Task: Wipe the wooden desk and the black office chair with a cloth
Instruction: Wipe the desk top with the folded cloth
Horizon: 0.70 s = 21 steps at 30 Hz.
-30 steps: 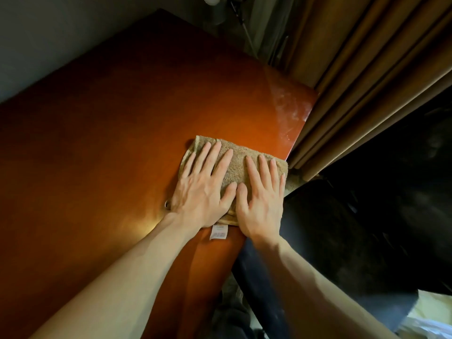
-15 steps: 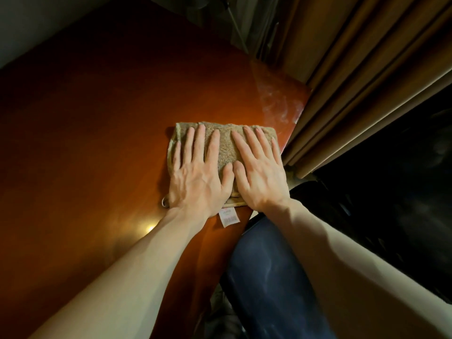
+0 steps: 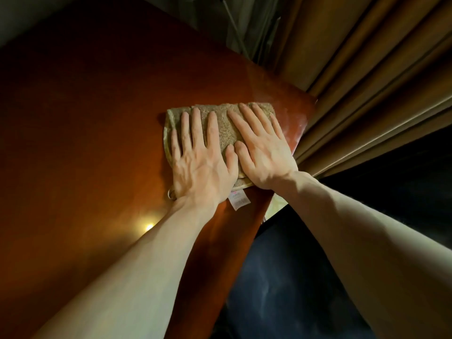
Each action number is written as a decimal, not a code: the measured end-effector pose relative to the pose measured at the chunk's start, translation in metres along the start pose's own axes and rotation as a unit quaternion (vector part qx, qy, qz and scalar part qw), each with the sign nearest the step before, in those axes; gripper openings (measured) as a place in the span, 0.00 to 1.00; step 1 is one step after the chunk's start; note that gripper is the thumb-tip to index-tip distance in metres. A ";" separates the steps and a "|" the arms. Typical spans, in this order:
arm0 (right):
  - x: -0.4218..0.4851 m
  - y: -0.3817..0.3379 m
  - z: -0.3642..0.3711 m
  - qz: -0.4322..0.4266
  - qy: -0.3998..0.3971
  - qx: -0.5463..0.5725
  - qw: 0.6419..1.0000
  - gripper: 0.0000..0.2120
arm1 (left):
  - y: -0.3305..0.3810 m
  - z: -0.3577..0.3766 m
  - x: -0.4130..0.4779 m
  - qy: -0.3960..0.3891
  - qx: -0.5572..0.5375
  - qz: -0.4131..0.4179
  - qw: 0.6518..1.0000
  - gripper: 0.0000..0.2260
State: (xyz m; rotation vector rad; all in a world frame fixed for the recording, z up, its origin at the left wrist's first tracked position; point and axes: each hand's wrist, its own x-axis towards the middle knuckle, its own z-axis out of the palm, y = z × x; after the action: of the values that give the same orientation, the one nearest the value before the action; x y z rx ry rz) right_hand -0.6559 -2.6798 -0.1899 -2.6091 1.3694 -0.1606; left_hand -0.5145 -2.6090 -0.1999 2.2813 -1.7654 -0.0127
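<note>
Reddish-brown and glossy, the wooden desk (image 3: pixel 85 143) fills the left and middle of the view, with a small bright light reflection (image 3: pixel 148 226) on it near the left forearm. Brown curtains (image 3: pixel 367 81) hang in folds along its right edge. A folded tan cloth (image 3: pixel 225 128) lies flat on the desk close to the far right corner, where the wood carries a pale dusty patch (image 3: pixel 288 113). 2 hands rest on the cloth side by side, palms down. The left hand (image 3: pixel 203 167) covers its left half, with straight fingers slightly spread and the thumb touching the right thumb. The right hand (image 3: pixel 264 157) covers the right half, its fingers also flat and fanned toward the far edge. Neither hand pinches the cloth; both press on it. A white label (image 3: pixel 238 203) sticks out from the cloth's near edge between the wrists, and a small loop (image 3: pixel 172 194) shows beside the left wrist. Below the desk edge sits a dark blue surface (image 3: pixel 281 277), too dim to identify.
</note>
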 end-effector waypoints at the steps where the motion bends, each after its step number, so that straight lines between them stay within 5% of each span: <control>1: 0.008 0.003 -0.001 -0.003 -0.002 -0.002 1.000 0.29 | 0.001 0.001 0.007 0.001 0.004 -0.002 1.000 0.32; 21: 0.178 0.054 -0.017 -0.012 0.000 0.004 1.000 0.30 | -0.002 0.020 0.177 0.025 0.025 -0.020 0.999 0.33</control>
State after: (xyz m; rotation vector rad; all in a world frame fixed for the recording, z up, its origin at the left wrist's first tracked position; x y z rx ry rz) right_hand -0.6016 -2.8581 -0.1837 -2.6205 1.3340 -0.1696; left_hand -0.4692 -2.7808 -0.1932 2.3296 -1.7140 0.0812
